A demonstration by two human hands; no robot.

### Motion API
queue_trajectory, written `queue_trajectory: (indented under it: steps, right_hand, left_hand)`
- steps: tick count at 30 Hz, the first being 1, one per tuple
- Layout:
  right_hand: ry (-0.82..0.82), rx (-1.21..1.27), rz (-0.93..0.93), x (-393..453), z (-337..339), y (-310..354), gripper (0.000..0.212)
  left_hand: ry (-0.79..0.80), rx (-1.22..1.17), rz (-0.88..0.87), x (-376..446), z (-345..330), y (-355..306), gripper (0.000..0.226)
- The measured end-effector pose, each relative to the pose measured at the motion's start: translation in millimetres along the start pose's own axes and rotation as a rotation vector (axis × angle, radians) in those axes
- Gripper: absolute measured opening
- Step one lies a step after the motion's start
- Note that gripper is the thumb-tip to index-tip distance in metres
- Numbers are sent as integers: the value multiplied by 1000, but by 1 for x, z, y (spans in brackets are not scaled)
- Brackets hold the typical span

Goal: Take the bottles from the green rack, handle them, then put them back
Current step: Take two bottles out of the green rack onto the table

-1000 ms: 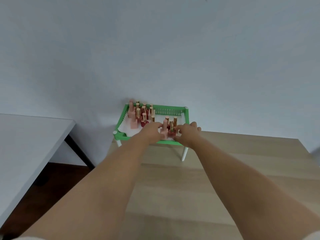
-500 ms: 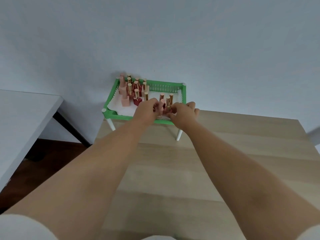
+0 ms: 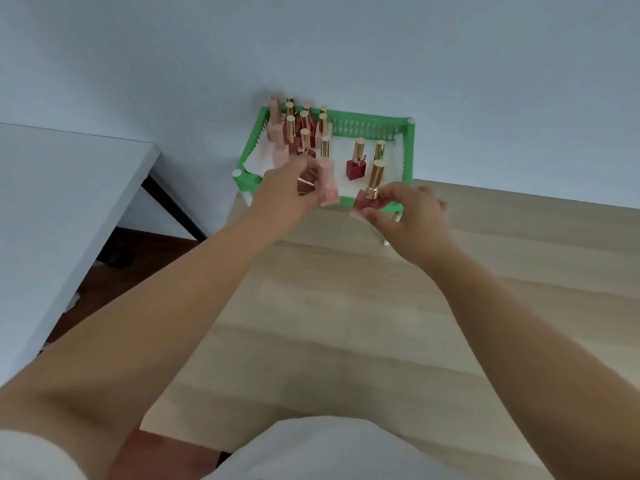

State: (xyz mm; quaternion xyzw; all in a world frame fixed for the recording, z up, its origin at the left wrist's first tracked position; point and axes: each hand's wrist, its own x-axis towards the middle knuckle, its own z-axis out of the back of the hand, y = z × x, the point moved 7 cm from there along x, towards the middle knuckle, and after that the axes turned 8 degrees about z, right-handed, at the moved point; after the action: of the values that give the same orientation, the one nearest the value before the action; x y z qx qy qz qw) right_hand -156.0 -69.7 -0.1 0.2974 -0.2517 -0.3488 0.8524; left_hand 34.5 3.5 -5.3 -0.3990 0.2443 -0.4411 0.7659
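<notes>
A green rack [image 3: 367, 128] on white legs stands at the far edge of the wooden table, against the wall. Several small bottles with gold caps stand in it, most crowded in the back left corner [image 3: 301, 129]; a dark red bottle [image 3: 356, 164] stands near the middle. My left hand [image 3: 287, 192] grips a pale pink bottle [image 3: 327, 183] at the rack's front edge. My right hand [image 3: 405, 209] pinches a gold-capped bottle [image 3: 374, 180] by its reddish base, lifted at the rack's front right.
The wooden table [image 3: 363, 323] stretches toward me from the rack. A white table [image 3: 52, 202] with a dark leg stands to the left, with a gap of dark floor between. A plain wall is right behind the rack.
My hands have separated, each drawing a bottle up and toward me from the rack's front. The camera has tilted further down, so the rack appears closer.
</notes>
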Motion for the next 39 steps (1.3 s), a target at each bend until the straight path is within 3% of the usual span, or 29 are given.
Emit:
queue_trajectory:
  steps: [4,6,10,13,15,30,35,37,39]
  right_hand:
    - [158,123,-34,-24,-38,-12,7]
    - [244,190,-100,-33,-61,-27,16]
    - [369,184,-185,-49,-100,-55,12]
    - [404,167,-196,-57,-116,-61,26]
    - [409,155,-206,-60,-125,-62,28]
    - [374,120,-63,-64,-163,-61,13]
    - [407,73,-86,-64,-163,-64,34]
    - [371,105,-96,-64,-150,-61,53]
    - [308,135,-64,-64,-134,-56,55]
  left_hand:
    - [92,-5,104,-35,-3,31,26]
    - [129,10,126,-47,-10,45,25]
    - [184,-11,163,-64,-24,72,32]
    - [232,-34,233,-68,-37,98,23]
    - [260,43,260,-70,-43,114,11]
    - [311,141,306,-70,-44,151,30]
    - [319,76,321,-70,-46,152,32]
    - [338,72,322,-71,-44,151,40]
    - [362,156,315,-72,-39,153,50]
